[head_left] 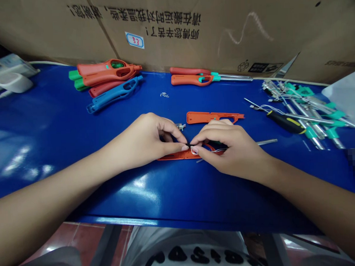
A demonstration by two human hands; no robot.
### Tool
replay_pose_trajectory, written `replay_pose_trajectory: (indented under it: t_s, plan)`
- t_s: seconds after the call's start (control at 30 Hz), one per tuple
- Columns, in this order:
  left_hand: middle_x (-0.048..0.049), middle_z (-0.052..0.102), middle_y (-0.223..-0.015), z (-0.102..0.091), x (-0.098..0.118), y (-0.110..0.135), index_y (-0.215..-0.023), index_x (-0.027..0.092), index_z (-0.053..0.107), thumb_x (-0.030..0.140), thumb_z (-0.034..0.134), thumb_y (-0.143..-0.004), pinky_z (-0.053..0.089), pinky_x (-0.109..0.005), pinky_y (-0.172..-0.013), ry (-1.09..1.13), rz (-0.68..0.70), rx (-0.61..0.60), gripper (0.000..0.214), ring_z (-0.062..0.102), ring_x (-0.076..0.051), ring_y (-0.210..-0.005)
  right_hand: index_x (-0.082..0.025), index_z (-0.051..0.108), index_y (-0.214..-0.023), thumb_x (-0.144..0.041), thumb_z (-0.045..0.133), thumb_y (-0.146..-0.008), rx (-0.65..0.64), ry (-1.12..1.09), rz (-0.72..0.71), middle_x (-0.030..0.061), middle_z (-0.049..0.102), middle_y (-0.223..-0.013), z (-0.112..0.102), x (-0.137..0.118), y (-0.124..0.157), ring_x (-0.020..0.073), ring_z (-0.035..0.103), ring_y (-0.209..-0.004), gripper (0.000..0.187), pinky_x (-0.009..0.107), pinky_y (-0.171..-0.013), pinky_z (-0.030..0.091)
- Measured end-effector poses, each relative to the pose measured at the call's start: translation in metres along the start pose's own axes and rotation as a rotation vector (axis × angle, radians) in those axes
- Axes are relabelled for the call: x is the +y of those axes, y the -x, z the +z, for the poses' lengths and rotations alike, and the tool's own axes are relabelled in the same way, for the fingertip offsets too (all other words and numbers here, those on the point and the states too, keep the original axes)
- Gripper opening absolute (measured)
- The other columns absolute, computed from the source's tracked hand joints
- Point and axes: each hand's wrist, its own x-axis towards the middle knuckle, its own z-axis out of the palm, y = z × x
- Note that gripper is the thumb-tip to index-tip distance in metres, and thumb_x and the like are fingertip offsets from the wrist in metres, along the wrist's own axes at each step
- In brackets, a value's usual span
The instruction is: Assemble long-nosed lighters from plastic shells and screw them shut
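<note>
My left hand (143,142) and my right hand (230,150) meet over an orange plastic lighter half-shell (178,155) lying on the blue workbench (65,191). Their fingertips pinch a small black part (189,145), with thin wire (217,150) running beside it. Most of that part is hidden by my fingers. Just above my right hand lies a second orange half-shell (214,117). A small metal component (180,126) sits by my left fingers, and a thin metal rod (266,142) sticks out from under my right hand.
To the right lie a black-and-yellow screwdriver (286,122) and a heap of metal lighter tubes with teal parts (307,109). Orange, green and blue lighters (108,75) and more orange ones (193,79) lie at the back, against cardboard boxes (168,24).
</note>
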Motion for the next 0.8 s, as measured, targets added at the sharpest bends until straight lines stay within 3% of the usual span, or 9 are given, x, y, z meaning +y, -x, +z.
replay_pose_trajectory:
  t_s: [0.23,0.47,0.8]
  plan:
    - [-0.0019,0.079,-0.091,-0.0014,-0.0004,0.0009,-0.091,0.021,0.083,0.032,0.073,-0.083,0.048,-0.020,-0.058,-0.009,0.059,-0.025,0.017,0.070,-0.013,-0.070,-0.021,0.071,-0.091,-0.018,0.063,-0.095,-0.034,0.086,-0.065,0.0015,0.076,-0.091,-0.0026,0.0039,-0.0001,0.0196,0.066,-0.090,0.009,0.039,-0.086,0.040]
    - [-0.0008,0.080,-0.097,-0.0022,-0.0042,-0.0014,-0.092,0.022,0.083,0.025,0.070,-0.086,0.054,-0.020,-0.073,-0.030,0.122,-0.014,0.014,0.075,-0.015,-0.085,-0.021,0.069,-0.097,-0.020,0.058,-0.099,-0.051,0.191,-0.104,0.0018,0.075,-0.094,-0.0036,0.0055,0.0009,0.0204,0.064,-0.095,0.012,0.039,-0.089,0.038]
    - [0.0013,0.081,-0.092,0.0016,-0.0040,-0.0002,-0.089,0.022,0.083,0.023,0.071,-0.087,0.052,-0.019,-0.069,-0.089,0.123,0.004,0.012,0.075,-0.013,-0.081,-0.019,0.069,-0.094,-0.020,0.059,-0.099,-0.068,0.223,-0.138,0.0005,0.073,-0.092,-0.0001,0.0108,0.0002,0.0182,0.063,-0.091,0.011,0.035,-0.085,0.036]
